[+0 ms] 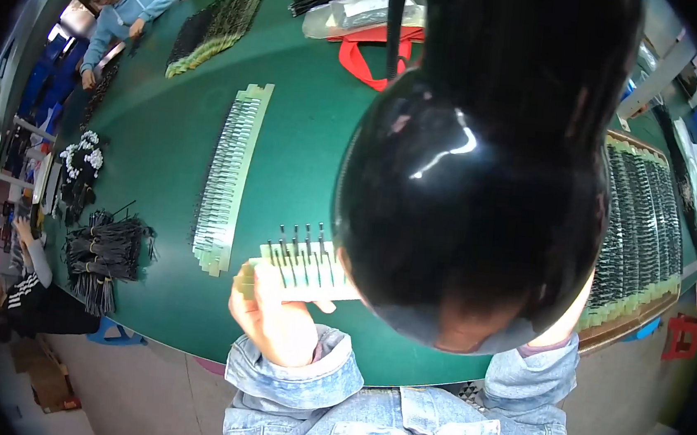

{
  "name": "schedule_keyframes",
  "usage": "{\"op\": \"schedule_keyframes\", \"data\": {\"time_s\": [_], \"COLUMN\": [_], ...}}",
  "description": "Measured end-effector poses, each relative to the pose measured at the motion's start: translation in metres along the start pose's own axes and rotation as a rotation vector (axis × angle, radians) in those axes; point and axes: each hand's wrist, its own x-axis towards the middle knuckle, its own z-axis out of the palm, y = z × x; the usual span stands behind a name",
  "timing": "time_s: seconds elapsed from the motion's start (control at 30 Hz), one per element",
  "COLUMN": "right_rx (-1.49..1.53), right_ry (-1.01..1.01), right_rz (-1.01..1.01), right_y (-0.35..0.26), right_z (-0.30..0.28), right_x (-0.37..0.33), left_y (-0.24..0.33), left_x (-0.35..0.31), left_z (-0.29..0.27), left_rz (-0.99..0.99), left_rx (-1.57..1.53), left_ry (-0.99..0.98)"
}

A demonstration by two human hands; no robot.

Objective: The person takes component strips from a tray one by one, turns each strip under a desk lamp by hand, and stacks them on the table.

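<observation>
My left hand [275, 320] is closed on a pale green strip [304, 273], thumb on top and fingers beneath. A row of thin black-tipped leads stands up along the strip. Its right end disappears behind a large glossy black rounded object [475, 195], which hangs close in front of the camera. Of my right hand [565, 323] only the wrist side shows past that object's lower right edge; most of its fingers, and whatever they hold, are hidden. To the left of my left hand lies a longer pale green strip [247, 167] with a dense row of dark pieces.
The green table [160, 193] carries bundled black cables [103, 254] at left and more filled strips [216, 28] farther back. A red-handled bag [360, 63] lies at the far side. Right of me, a tray [630, 317] holds several filled strips. Two people sit at the left.
</observation>
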Motion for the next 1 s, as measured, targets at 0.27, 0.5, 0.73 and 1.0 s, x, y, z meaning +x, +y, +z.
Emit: {"op": "schedule_keyframes", "data": {"time_s": [0.27, 0.5, 0.73, 1.0], "right_rx": [-0.077, 0.484, 1.287, 1.180], "right_ry": [0.044, 0.119, -0.038, 0.125], "right_rz": [-0.096, 0.120, 0.378, 0.341], "right_y": [0.020, 0.025, -0.006, -0.011], "right_z": [-0.005, -0.007, -0.004, 0.000], "right_x": [-0.007, 0.002, 0.013, 0.012], "left_y": [0.000, 0.004, 0.003, 0.007], "left_x": [0.002, 0.005, 0.013, 0.014], "left_z": [-0.004, -0.004, 0.000, 0.003], "left_rz": [-0.073, -0.211, -0.337, -0.327], "left_rx": [0.091, 0.073, 0.069, 0.052], "left_ry": [-0.192, -0.273, -0.397, -0.457]}}
